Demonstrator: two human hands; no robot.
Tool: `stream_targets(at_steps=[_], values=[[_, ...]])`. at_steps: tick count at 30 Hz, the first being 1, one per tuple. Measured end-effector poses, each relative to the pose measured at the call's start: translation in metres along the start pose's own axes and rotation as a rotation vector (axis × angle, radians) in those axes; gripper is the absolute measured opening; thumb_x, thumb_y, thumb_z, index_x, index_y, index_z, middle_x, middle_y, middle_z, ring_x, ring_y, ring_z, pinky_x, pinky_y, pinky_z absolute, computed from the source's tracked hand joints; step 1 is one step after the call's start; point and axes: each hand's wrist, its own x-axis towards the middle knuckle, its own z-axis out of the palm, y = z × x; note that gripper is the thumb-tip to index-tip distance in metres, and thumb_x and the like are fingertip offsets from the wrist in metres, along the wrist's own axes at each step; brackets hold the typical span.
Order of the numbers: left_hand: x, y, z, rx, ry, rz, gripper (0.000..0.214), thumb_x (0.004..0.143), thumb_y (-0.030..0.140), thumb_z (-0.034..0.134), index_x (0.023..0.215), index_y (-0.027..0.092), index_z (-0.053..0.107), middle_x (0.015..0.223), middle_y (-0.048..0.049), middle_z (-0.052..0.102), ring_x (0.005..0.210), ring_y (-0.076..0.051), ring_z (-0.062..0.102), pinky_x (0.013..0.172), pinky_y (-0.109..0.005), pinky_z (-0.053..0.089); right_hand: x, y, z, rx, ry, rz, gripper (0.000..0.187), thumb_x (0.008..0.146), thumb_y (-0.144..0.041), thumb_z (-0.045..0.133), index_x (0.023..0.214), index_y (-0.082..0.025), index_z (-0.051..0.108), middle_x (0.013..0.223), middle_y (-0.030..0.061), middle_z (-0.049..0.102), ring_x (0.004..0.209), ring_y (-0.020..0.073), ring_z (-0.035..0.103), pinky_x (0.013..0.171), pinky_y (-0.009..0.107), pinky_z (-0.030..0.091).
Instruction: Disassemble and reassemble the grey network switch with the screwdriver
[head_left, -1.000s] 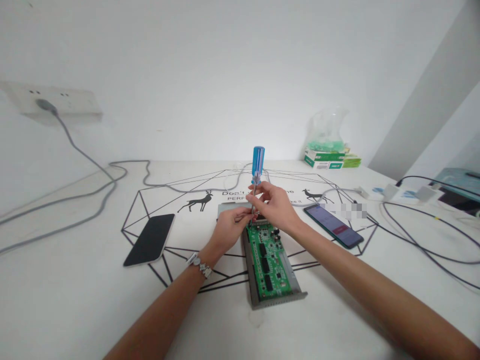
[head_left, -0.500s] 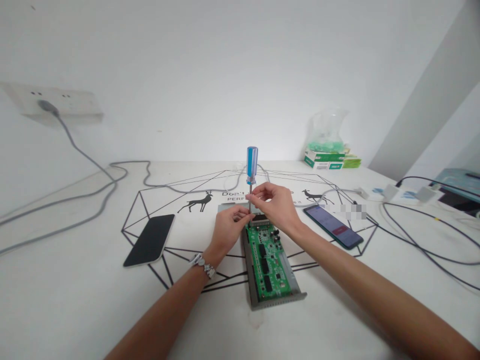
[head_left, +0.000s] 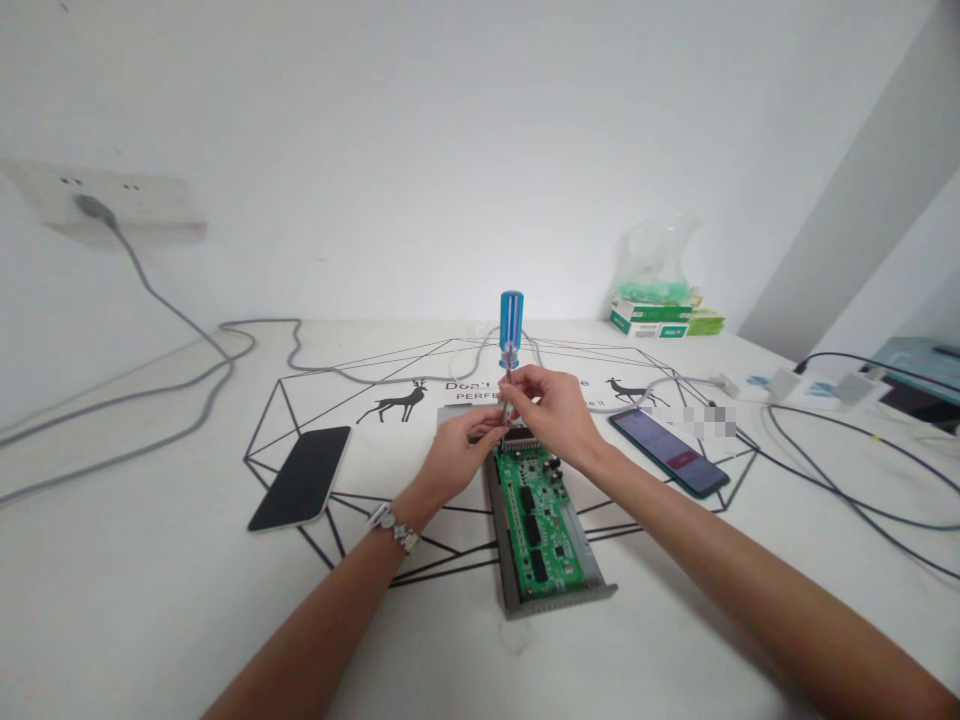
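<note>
A screwdriver [head_left: 511, 325] with a blue-and-clear handle stands upright over the far end of a green circuit board [head_left: 553, 535]. The board sits in a grey metal casing [head_left: 501, 560] with a raised lip at its near end. My right hand [head_left: 553, 402] is closed, pinching the metal shaft just below the handle. Lower down, my left hand [head_left: 459, 448] is closed, thumb and forefinger at the shaft near the board. Fingers hide the screwdriver's tip and whatever it touches.
A dark phone [head_left: 300, 478] lies left of the casing; a lit phone [head_left: 670, 453] lies right. Grey cable [head_left: 214, 375] runs across the left side, and black cable [head_left: 832, 480] coils near white power adapters [head_left: 814, 390]. Green-and-white boxes [head_left: 651, 318] stand against the wall.
The screwdriver has shifted slightly right and looks more turned, its handle showing a different face. My left fingers have risen a little along the shaft, while the left wrist has moved left.
</note>
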Motion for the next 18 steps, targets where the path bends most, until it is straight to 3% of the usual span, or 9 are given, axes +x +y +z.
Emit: stream_targets(at_steps=[3,7,11,15,18], values=[[0.0,0.0,-0.001,-0.008,-0.027,-0.015,0.024,0.088,0.03,0.061,0.103,0.014,0.073,0.105,-0.0091,0.076,0.099,-0.023,0.071,0.093,-0.036,0.054,-0.001,0.001,0.0,0.034,-0.026,-0.008,0.016,0.089,-0.028,0.058,0.092,-0.019,0.071,0.083,0.0044,0.075,0.07,0.0167,0.068,0.066,0.028,0.051],[0.0,0.0,0.002,-0.012,0.04,-0.033,0.019,0.085,0.03,0.065,0.094,0.015,0.072,0.093,-0.0072,0.077,0.087,-0.022,0.071,0.083,-0.032,0.056,-0.002,-0.001,0.002,0.124,-0.07,0.016,0.019,0.092,-0.027,0.053,0.099,-0.019,0.069,0.09,0.0055,0.076,0.071,0.0162,0.069,0.066,0.028,0.053],[-0.001,0.002,0.004,0.052,0.103,-0.022,0.015,0.082,0.03,0.069,0.087,0.016,0.071,0.083,-0.0051,0.075,0.077,-0.019,0.069,0.074,-0.029,0.054,-0.003,-0.005,0.004,0.106,-0.012,0.035,0.017,0.087,-0.036,0.063,0.093,-0.02,0.065,0.094,0.005,0.075,0.064,0.0147,0.066,0.06,0.027,0.051],[-0.002,0.006,0.007,0.124,0.163,-0.027,0.015,0.082,0.031,0.071,0.083,0.016,0.069,0.08,-0.0044,0.073,0.074,-0.019,0.068,0.071,-0.029,0.053,-0.002,-0.004,0.005,0.068,0.052,0.051,0.03,0.082,-0.046,0.069,0.073,-0.02,0.058,0.073,0.0022,0.07,0.06,0.0152,0.062,0.059,0.027,0.048],[-0.003,0.008,0.009,0.153,0.182,-0.022,0.015,0.083,0.032,0.07,0.084,0.017,0.069,0.082,-0.0045,0.074,0.075,-0.019,0.069,0.073,-0.03,0.054,-0.001,-0.001,0.004,0.134,0.038,0.077,0.032,0.083,-0.048,0.068,0.071,-0.02,0.06,0.064,0.0012,0.066,0.057,0.016,0.063,0.057,0.027,0.048]])
